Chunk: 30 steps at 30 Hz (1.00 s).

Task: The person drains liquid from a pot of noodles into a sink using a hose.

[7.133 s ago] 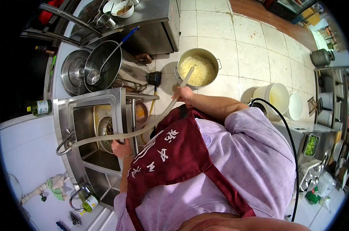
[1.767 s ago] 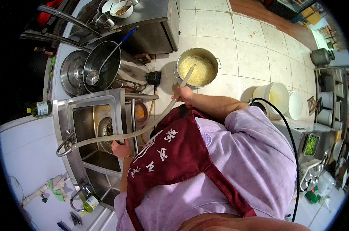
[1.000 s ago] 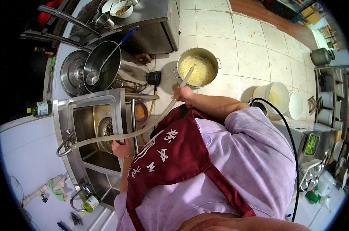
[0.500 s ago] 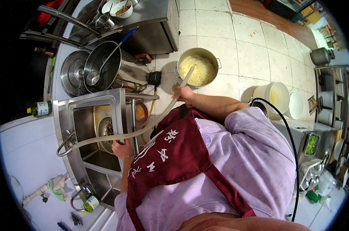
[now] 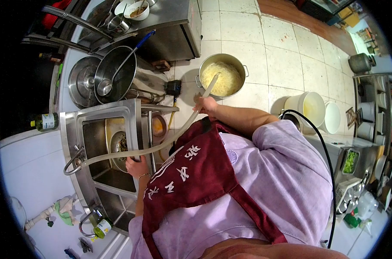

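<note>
My right hand is closed around a pale, flexible hose. One end of this hose is at the curved faucet over the sink; its other end dips into a pot of noodles. That two-handled metal pot stands on the floor, with the pale yellow noodles filling much of it. My left hand grips the front rim of the steel sink, just beside the hose. Inside the basin, partly under the hose, sits a round pan with dark bits in it.
Left of the noodle pot stands a tall stockpot with a blue-handled ladle in it, beside a steel counter. White buckets stand to the right. A black cable hangs at my right side. Tiled floor lies beyond the pot.
</note>
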Tool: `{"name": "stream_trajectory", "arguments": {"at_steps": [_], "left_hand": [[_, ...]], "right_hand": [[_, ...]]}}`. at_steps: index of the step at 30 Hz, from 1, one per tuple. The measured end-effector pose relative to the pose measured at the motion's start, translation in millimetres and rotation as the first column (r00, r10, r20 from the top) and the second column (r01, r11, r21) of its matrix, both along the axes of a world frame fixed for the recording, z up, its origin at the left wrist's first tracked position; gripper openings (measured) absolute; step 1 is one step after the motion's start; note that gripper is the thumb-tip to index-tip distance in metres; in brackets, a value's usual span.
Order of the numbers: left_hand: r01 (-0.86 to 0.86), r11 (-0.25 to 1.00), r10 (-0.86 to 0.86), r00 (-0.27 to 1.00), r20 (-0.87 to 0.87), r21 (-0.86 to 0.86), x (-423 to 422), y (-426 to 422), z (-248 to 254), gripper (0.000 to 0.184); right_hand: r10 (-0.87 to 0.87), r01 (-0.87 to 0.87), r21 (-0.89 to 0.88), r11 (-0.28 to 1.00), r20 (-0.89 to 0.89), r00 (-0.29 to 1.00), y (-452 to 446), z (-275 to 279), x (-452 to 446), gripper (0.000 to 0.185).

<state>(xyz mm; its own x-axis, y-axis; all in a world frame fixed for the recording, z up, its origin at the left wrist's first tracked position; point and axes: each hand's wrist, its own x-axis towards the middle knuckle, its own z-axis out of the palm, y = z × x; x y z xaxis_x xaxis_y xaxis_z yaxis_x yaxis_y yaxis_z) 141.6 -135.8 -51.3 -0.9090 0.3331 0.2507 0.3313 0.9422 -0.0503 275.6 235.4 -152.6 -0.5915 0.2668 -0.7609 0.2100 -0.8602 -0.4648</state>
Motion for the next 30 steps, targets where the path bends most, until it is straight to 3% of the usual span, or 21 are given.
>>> {"name": "stream_trajectory", "arguments": {"at_steps": [30], "left_hand": [[-0.031, 0.999, 0.031, 0.999, 0.032, 0.005, 0.6, 1.0, 0.6, 0.062]], "right_hand": [[0.001, -0.001, -0.014, 1.0, -0.034, 0.999, 0.0, -1.9, -1.0, 0.024]]}}
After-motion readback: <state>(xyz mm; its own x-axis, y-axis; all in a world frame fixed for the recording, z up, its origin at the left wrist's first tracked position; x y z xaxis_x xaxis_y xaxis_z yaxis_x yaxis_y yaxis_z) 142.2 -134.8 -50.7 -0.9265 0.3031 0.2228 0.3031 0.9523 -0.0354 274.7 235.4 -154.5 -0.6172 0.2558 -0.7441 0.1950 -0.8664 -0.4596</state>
